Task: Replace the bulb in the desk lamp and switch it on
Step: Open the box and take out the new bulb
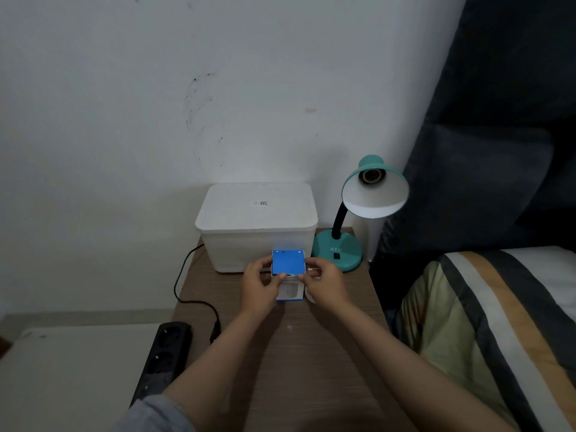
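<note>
Table [290,353]: bin [257,226], lamp [338,254], cable [193,294].

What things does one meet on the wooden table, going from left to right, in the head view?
Black power strip → black cable → white lidded box → blue bulb box, held by the left hand and right hand → teal desk lamp.

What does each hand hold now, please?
Left hand: closed on the blue bulb box.
Right hand: closed on the same box.
</note>
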{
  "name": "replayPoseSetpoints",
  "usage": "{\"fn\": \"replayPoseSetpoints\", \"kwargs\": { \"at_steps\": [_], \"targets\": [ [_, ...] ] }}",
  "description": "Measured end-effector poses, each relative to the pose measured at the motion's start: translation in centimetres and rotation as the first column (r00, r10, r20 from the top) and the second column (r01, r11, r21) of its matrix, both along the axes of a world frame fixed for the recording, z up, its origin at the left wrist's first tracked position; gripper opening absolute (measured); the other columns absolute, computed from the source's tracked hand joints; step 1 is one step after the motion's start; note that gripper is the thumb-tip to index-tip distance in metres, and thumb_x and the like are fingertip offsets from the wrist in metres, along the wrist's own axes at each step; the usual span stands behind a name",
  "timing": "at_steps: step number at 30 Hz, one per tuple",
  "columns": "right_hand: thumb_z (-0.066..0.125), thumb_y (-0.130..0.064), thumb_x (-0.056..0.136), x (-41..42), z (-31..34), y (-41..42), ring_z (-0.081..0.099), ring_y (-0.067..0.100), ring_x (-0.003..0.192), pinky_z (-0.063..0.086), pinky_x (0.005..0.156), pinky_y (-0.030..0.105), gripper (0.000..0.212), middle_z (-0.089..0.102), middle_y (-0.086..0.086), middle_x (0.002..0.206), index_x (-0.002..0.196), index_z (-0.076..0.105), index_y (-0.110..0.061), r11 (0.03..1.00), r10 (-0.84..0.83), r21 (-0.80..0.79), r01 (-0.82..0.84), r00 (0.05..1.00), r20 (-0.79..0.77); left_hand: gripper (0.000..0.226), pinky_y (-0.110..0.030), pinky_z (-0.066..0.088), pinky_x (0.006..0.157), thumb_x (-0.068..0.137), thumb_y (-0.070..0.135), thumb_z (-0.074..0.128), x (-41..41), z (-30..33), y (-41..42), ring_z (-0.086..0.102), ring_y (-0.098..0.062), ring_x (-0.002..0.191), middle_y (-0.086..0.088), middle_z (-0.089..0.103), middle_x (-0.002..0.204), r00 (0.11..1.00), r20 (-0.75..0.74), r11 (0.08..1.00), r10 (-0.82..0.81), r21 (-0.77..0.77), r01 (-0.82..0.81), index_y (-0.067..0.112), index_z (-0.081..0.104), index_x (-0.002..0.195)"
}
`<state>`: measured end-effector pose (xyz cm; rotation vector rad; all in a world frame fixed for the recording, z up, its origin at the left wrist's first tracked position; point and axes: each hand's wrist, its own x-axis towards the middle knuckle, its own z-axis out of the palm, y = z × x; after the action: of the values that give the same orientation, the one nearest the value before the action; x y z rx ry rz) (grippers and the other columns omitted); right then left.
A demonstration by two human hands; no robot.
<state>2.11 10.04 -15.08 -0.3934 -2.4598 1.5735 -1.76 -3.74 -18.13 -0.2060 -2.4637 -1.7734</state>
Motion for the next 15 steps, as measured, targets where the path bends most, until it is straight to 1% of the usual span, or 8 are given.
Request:
{"fn": "replayPoseSetpoints", "kwargs": {
  "at_steps": [2,5,8,11,13,15],
  "targets": [
    [0.066,-0.005,0.085,-0.1,-0.1,0.0,0.059,0.010,0.085,0.048,0.066,0.013,0.036,0.062,0.000,0.105,0.119,0.058,-0.006,1.000,0.002,-0.008,-0.002,1.000,-0.001,0.035,-0.035,0.051,0.088,0.080,0.011,0.072,0.0,0.2,0.1,0.056,-0.017,0.105,-0.001,0.057,0.111,1.000,-0.015,1.000,0.018,-0.012,-0.019,0.011,0.060,0.112],
    [0.065,-0.005,0.085,0.0,-0.2,0.0,0.058,0.007,0.083,0.046,0.056,0.007,0.035,0.062,0.000,0.104,0.119,0.059,-0.006,1.000,-0.003,-0.026,0.003,1.000,-0.002,0.031,-0.030,0.048,0.085,0.081,0.011,0.071,0.1,0.6,0.3,0.056,-0.016,0.102,-0.002,0.057,0.108,0.999,-0.025,0.999,0.029,-0.020,-0.029,0.008,0.061,0.111],
    [0.065,-0.003,0.085,0.0,-0.2,0.0,0.057,0.004,0.082,0.044,0.056,0.001,0.036,0.063,0.002,0.107,0.120,0.058,-0.006,0.999,-0.002,-0.052,0.001,1.000,-0.014,0.028,-0.026,0.047,0.080,0.082,0.014,0.071,0.1,0.9,0.5,0.058,-0.015,0.099,-0.002,0.061,0.108,0.998,-0.010,0.998,0.064,0.002,-0.063,0.009,0.061,0.108],
    [0.064,-0.001,0.084,0.2,-0.2,-0.1,0.055,-0.002,0.078,0.043,0.056,0.000,0.035,0.063,0.000,0.103,0.118,0.060,-0.007,0.998,0.008,-0.067,-0.010,1.000,-0.027,0.024,-0.027,0.049,0.080,0.082,0.018,0.071,0.2,1.2,0.6,0.060,-0.014,0.096,-0.001,0.065,0.103,0.997,-0.002,0.996,0.076,0.038,-0.076,0.012,0.062,0.104],
    [0.064,-0.001,0.084,0.3,-0.1,-0.1,0.056,-0.001,0.077,0.043,0.056,0.001,0.033,0.065,0.001,0.103,0.116,0.061,-0.009,0.998,0.016,-0.062,-0.019,0.999,-0.045,0.021,-0.030,0.051,0.082,0.083,0.021,0.070,0.2,1.4,0.7,0.061,-0.015,0.095,0.000,0.066,0.100,0.997,0.002,0.996,0.080,0.050,-0.080,0.015,0.062,0.102],
    [0.064,0.000,0.084,0.5,0.1,-0.1,0.058,0.005,0.076,0.044,0.057,0.002,0.034,0.064,-0.003,0.098,0.116,0.061,-0.012,0.998,0.030,-0.050,-0.033,0.998,-0.060,0.017,-0.033,0.053,0.083,0.084,0.023,0.068,0.2,1.4,0.6,0.062,-0.018,0.097,0.000,0.067,0.098,0.997,-0.008,0.995,0.082,0.063,-0.081,0.016,0.063,0.099]
  ]
}}
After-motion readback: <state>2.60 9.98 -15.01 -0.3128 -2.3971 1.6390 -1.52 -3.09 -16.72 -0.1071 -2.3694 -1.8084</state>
